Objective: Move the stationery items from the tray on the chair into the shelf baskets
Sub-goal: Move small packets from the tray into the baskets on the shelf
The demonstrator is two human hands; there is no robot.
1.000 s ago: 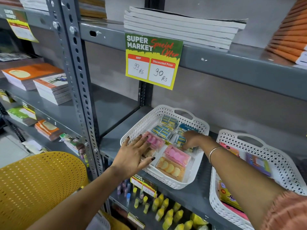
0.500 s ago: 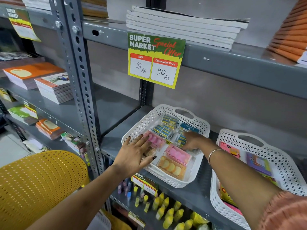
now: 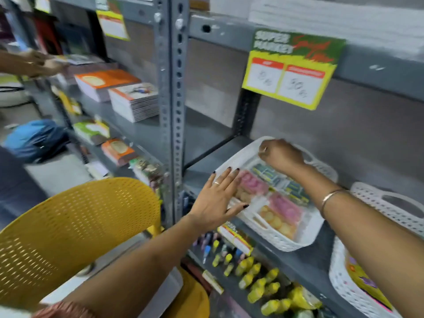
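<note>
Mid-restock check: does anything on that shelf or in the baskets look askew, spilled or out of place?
The white basket with the eraser packs sits skewed, its near corner poking past the shelf edge. The left hand lies flat on its near side; the right hand is at its far rim. Nothing looks spilled, though the frame is blurred.

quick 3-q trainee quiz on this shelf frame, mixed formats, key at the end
1. True or false: the left hand lies flat, fingers spread, on the near-left corner of the white basket.
2. Multiple choice: the right hand is at the basket's A) far rim B) near rim C) underside.
3. Fill in: the pink packet lies right behind a packet of ____ round pieces.

Key: 1 true; 2 A; 3 yellow. The frame is blurred, so whether the right hand grips the rim or only touches it cannot be told.
</note>
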